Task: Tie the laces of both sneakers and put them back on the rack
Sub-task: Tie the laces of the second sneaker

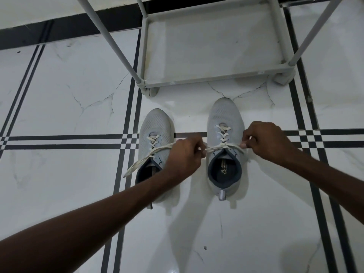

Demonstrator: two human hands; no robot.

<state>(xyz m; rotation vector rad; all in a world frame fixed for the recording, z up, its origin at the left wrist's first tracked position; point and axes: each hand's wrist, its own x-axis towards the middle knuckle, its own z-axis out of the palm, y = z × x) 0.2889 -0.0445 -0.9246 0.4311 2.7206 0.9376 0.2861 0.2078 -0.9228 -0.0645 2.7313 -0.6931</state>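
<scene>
Two light grey sneakers stand side by side on the tiled floor, toes pointing at the rack. The right sneaker has its white laces pulled taut sideways across the tongue. My left hand grips the left lace end and my right hand pinches the right end. The left sneaker is partly hidden under my left forearm; its loose laces trail off to the left over the floor. The grey rack stands just beyond the shoes, its bottom shelf bare.
White marble floor tiles with black stripe borders run all around. The rack's slanted legs and its castors stand close in front of the sneakers. A dark skirting strip runs along the far wall.
</scene>
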